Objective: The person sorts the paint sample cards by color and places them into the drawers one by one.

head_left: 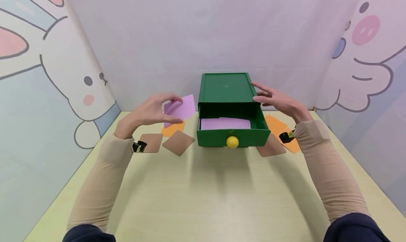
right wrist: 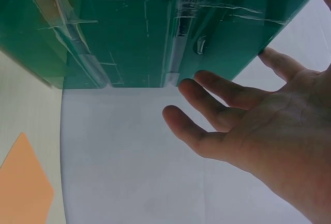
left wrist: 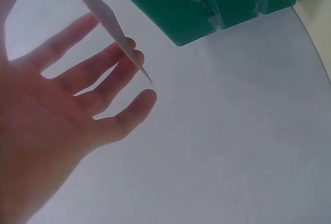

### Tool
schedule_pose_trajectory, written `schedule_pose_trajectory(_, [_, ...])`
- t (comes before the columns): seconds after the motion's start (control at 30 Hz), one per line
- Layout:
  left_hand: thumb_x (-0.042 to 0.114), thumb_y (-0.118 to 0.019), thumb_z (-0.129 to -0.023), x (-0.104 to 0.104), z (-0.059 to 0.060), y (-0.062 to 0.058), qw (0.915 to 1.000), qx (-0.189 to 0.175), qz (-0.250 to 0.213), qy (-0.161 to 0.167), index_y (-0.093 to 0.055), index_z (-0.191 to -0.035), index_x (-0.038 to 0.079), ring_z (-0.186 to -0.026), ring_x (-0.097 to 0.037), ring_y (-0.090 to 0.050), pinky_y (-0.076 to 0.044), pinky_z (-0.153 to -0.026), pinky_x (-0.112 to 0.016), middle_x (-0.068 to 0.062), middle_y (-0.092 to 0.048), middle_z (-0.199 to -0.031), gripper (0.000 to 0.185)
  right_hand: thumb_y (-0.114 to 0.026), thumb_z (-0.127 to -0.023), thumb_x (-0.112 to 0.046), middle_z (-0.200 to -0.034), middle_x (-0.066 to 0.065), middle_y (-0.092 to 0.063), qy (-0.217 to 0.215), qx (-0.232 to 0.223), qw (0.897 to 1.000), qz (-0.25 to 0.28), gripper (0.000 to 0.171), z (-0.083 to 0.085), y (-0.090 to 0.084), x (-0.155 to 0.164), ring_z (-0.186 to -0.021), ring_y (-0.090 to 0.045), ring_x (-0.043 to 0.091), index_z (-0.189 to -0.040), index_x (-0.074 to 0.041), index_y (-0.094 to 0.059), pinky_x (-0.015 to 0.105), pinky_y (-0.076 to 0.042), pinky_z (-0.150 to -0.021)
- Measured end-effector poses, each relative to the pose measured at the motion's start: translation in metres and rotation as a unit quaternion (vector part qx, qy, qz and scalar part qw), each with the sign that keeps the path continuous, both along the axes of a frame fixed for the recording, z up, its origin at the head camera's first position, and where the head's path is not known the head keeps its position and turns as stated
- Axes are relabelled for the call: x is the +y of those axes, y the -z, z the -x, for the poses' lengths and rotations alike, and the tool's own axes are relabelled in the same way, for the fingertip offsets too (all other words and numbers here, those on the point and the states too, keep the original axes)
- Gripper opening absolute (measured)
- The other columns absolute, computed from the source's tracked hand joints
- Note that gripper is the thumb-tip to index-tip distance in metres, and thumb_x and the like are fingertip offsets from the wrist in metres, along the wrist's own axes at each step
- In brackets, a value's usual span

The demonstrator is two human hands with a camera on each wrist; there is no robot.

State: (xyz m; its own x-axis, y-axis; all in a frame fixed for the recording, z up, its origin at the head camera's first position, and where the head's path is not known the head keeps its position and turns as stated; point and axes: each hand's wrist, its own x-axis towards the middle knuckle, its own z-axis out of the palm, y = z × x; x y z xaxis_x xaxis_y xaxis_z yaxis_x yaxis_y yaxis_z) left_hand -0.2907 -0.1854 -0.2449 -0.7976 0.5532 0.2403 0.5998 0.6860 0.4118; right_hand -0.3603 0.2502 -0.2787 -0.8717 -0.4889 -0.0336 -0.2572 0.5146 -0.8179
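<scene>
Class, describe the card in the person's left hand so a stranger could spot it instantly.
Start at the green drawer box mid-table. Just to its left, the left hand pinches a pink card in the air. Every other card outside the box lies flat and is orange or brown.

One green plastic drawer box (head_left: 226, 88) with a single round yellow knob (head_left: 232, 142) stands on the table. Flat cards number eight: two pink rectangular cards (head_left: 181, 108), one of them inside the drawer (head_left: 226, 123); three brown cards (head_left: 178, 142); and three orange cards (head_left: 172, 129). Two hands are in view.
</scene>
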Motion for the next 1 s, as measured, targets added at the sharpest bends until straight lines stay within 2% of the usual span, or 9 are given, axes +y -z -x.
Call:
schedule_pose_trajectory(0.23, [0.044,-0.078,-0.076,0.023,0.003,-0.014,0.9997,0.023,0.000,0.009,-0.061,-0.121,0.021,-0.109,-0.017,-0.053,-0.045,-0.087,-0.036,0.000,-0.061,-0.123,0.053,-0.050,-0.099,-0.039,-0.163,0.011,-0.011,0.001,-0.002,1.000,0.000,0.069,0.001,0.000,-0.001,-0.148,-0.017,0.034,-0.154,-0.042,-0.009,0.060,-0.025,-0.115])
schedule_pose_trajectory(0.5, [0.048,-0.076,-0.075,0.058,0.005,-0.022,0.9967,0.055,0.008,0.059,-0.062,-0.120,0.020,-0.108,-0.015,-0.054,-0.044,-0.088,-0.033,0.001,-0.063,-0.122,0.055,-0.050,-0.099,-0.038,-0.163,0.008,-0.009,-0.002,-0.004,1.000,0.003,0.068,0.000,-0.002,0.000,-0.149,-0.016,0.033,-0.153,-0.043,-0.009,0.059,-0.024,-0.115])
schedule_pose_trajectory(0.73, [0.052,-0.075,-0.075,0.089,0.003,-0.026,0.9938,0.055,0.019,0.095,-0.060,-0.121,0.020,-0.103,-0.013,-0.051,-0.041,-0.087,-0.031,0.003,-0.063,-0.120,0.058,-0.051,-0.098,-0.039,-0.163,0.008,-0.010,0.001,-0.007,1.000,0.000,0.069,0.000,-0.003,-0.001,-0.149,-0.016,0.033,-0.153,-0.044,-0.008,0.060,-0.024,-0.115])
schedule_pose_trajectory(1.0, [0.056,-0.073,-0.076,0.118,0.001,-0.026,0.9917,0.033,0.041,0.118,-0.058,-0.125,0.023,-0.109,-0.012,-0.046,-0.042,-0.090,-0.031,0.007,-0.061,-0.125,0.061,-0.051,-0.098,-0.041,-0.163,0.009,-0.014,0.004,-0.014,1.000,0.003,0.070,0.000,-0.001,-0.002,-0.148,-0.018,0.033,-0.153,-0.045,-0.008,0.062,-0.024,-0.114])
